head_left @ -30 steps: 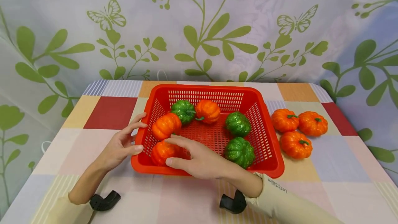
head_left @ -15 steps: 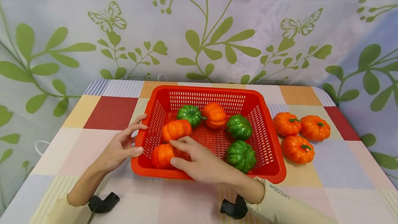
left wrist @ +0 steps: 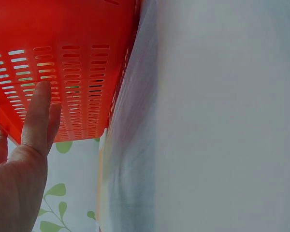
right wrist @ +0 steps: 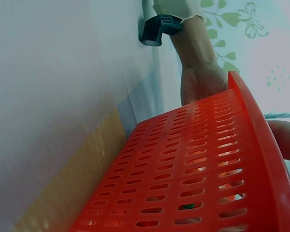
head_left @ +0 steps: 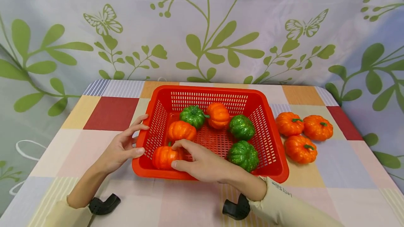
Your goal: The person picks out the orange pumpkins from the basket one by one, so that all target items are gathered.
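Note:
In the head view, my left hand [head_left: 121,148] rests at the left side of a red plastic basket [head_left: 282,164], with fingertips and thumb at its rim. The left wrist view shows fairly straight fingers [left wrist: 37,118] against the basket's slotted outer wall. My right hand [head_left: 205,162] reaches over the front rim and holds an orange pumpkin [head_left: 164,157] in the near left corner, thumb and index finger on its right side; its other fingers are hidden. Behind that pumpkin lie another orange pumpkin [head_left: 182,131], a green pumpkin [head_left: 192,116] and a third orange one [head_left: 217,115].
Two green pumpkins [head_left: 242,127] sit along the basket's right side. Outside it to the right, three orange pumpkins [head_left: 301,150] cluster on the patchwork tablecloth [head_left: 342,160]. A leaf-patterned curtain [head_left: 170,27] hangs behind the table.
Within the basket, the orange pumpkin behind the held one has shifted right, and the back green and orange pumpkins have moved right too. Both hands stay nearly in place.

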### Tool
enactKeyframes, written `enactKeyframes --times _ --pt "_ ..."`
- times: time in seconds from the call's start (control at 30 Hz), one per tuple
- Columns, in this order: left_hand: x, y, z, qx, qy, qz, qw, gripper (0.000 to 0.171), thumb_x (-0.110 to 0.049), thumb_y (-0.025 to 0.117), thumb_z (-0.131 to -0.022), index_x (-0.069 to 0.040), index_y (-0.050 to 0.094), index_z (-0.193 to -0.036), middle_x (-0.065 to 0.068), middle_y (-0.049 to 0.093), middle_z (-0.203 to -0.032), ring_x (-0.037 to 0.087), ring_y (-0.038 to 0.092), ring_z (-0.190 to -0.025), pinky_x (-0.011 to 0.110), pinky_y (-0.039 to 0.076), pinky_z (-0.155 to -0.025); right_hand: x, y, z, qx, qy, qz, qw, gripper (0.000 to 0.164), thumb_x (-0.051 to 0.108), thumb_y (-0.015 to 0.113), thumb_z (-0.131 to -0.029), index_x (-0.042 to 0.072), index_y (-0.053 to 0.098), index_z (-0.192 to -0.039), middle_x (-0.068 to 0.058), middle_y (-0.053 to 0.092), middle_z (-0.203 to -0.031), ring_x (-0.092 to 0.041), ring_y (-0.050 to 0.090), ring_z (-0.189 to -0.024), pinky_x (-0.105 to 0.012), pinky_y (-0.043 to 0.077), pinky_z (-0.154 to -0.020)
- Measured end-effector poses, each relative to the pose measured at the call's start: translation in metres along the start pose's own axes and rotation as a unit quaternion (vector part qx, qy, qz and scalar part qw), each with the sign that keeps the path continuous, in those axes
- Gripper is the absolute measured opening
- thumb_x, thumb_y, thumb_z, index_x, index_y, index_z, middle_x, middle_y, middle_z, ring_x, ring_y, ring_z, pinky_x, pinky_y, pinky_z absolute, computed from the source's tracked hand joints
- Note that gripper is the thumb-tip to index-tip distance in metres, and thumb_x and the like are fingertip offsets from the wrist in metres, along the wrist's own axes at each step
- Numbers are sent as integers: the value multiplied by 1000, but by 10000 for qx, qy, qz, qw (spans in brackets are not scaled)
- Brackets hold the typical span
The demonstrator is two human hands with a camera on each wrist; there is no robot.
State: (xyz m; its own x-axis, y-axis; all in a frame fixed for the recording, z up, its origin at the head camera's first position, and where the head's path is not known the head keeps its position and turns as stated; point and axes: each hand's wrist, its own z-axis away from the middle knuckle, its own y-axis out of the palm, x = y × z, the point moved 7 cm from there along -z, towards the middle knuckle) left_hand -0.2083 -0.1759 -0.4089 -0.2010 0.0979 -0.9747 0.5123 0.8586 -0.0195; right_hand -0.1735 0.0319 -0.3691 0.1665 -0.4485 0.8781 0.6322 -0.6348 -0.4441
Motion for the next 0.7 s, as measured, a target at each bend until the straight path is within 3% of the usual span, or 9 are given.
enactKeyframes --times 0.3,0.47,0.7 --pt "1 -1 1 -17 -70 -28 10000 50 10 55 -89 -1 45 -137 7 9 -162 32 37 -130 42 55 -87 0 1 -5 128 149 388 9991 49 34 57 -99 19 50 -145 5 51 -142 -12 46 -128 -41 38 -107" --pt "1 -1 1 2 -84 -2 10000 50 11 54 -89 -1 45 -137 7 9 -162 32 39 -130 43 55 -87 0 0 -9 91 211 476 9986 43 32 58 -100 19 54 -141 2 50 -142 -14 45 -130 -41 35 -110" --pt "2 0 1 15 -73 2 10000 50 11 54 -89 0 45 -137 7 9 -162 31 38 -131 42 55 -87 -4 -3 -11 -159 294 170 9993 33 27 63 -97 18 62 -129 6 56 -131 -13 47 -126 -39 35 -109"
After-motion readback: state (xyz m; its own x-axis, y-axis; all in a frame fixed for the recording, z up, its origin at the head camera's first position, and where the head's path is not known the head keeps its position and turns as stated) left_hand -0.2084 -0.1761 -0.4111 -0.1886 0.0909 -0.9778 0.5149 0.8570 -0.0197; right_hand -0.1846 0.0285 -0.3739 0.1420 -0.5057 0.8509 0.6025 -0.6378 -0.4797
